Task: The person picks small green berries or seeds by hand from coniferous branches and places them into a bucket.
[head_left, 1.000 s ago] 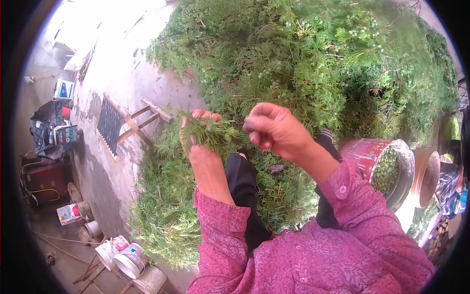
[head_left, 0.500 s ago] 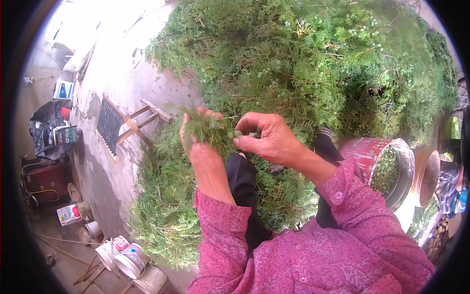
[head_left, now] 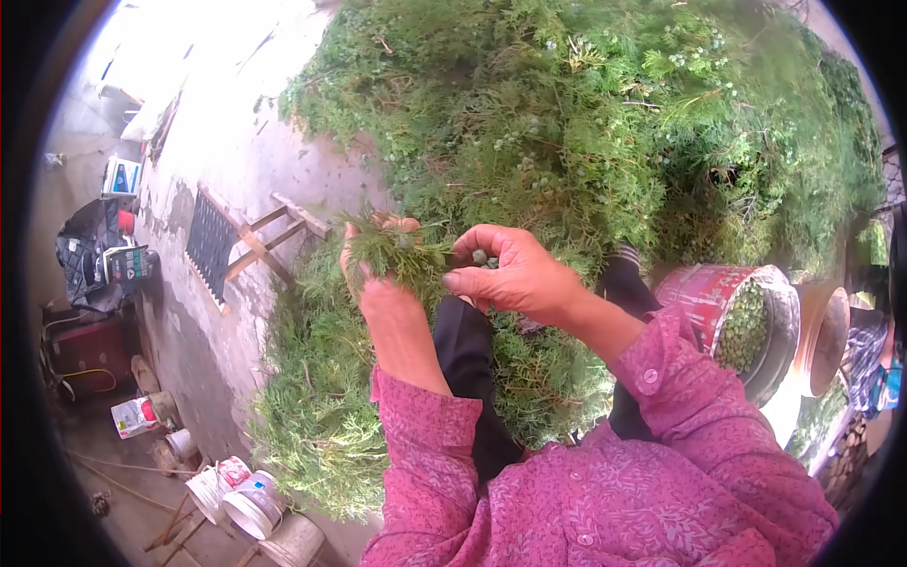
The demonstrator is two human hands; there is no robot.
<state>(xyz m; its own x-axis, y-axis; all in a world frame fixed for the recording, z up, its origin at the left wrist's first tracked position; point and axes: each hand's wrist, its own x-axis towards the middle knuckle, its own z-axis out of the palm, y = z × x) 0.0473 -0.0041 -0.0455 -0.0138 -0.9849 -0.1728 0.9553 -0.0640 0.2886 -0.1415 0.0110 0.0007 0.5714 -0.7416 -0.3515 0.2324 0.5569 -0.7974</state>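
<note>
**Left hand [head_left: 380, 288] gripping sprig [head_left: 406, 253], right hand [head_left: 520, 274] curling around green cones [head_left: 481, 258]**

Far left, a dark bag [head_left: 85, 248] is sitting near a reddish box [head_left: 93, 361]. Below, white buckets [head_left: 253, 508] are lying tipped on the floor. A folding stool [head_left: 213, 241] with a dark seat is standing just left of the greenery.

Left hand is clamping the leafy sprig, fingers behind and thumb in front; foliage is hiding part of the grip. Sprig is hanging in the air above the dark trousers [head_left: 463, 342], between the stool and the right hand.

Right hand is hovering just beside the sprig's right edge, fingers closing around a few small green cones. Thumb and forefinger tips are showing a gap; cannot tell whether they are touching the sprig.

A big pile of green branches [head_left: 529, 113] is filling the space beyond both hands, and more cut greenery is lying around the legs. Right side: a red-and-white bucket [head_left: 688, 291] is leaning toward the right, holding many green cones. A brownish bucket [head_left: 826, 340] is standing just beside it.
</note>
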